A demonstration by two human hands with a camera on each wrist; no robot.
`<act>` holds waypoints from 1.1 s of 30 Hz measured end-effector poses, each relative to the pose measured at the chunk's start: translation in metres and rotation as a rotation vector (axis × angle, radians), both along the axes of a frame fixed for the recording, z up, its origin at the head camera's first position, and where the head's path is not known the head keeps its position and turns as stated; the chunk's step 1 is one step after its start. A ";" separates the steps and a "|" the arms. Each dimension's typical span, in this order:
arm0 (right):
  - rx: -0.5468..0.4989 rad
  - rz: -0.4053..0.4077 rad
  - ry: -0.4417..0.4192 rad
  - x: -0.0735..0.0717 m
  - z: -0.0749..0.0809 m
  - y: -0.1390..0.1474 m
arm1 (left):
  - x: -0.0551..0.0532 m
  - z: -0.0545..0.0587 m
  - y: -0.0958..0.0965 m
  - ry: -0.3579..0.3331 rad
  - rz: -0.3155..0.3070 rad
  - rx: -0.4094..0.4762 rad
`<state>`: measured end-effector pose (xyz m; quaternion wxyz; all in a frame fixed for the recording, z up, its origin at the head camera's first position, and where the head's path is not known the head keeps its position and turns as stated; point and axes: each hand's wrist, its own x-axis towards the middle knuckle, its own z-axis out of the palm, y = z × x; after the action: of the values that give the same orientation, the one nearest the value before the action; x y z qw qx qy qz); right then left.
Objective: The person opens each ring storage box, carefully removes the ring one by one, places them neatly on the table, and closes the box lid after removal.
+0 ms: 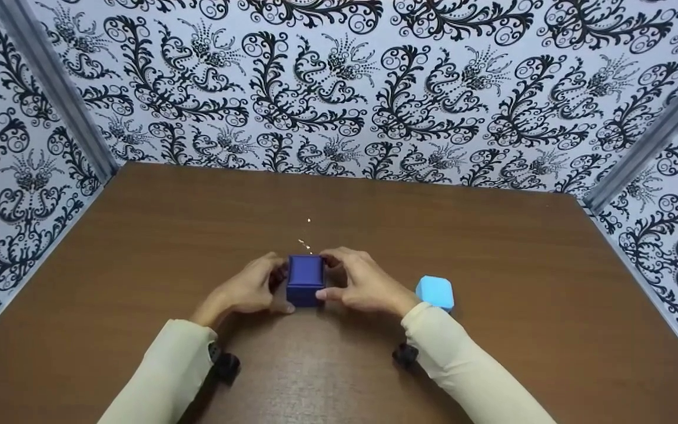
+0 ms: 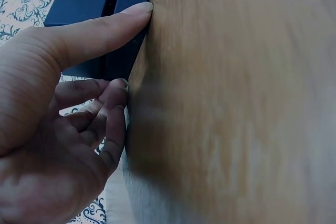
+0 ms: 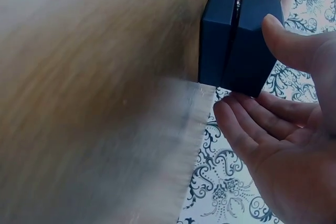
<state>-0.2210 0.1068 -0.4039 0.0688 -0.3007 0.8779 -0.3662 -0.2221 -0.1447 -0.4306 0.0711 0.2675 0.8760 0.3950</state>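
Note:
A dark blue jewelry box (image 1: 306, 277) sits on the wooden table with its lid down on its base; a thin dark seam runs between them in both wrist views. My left hand (image 1: 253, 285) grips the base from the left, its thumb (image 2: 113, 27) along the front and the other fingers bent at the far side. From the right, my right hand (image 1: 365, 280) holds the box, thumb (image 3: 286, 43) against the lid's front edge and fingers round the back. Behind the box lies a thin, shiny chain (image 1: 305, 244), partly hidden.
A light blue box (image 1: 435, 292) rests on the table (image 1: 492, 253) beside my right forearm. Patterned black-and-white walls (image 1: 339, 88) enclose the table at the back and both sides.

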 end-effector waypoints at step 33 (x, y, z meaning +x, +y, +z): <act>-0.206 0.014 -0.364 -0.031 0.001 0.001 | -0.001 -0.002 -0.001 0.019 0.010 -0.016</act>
<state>-0.2525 0.1082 -0.4028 0.1978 -0.2409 0.8067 -0.5021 -0.2226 -0.1456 -0.4322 0.0630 0.2663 0.8811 0.3856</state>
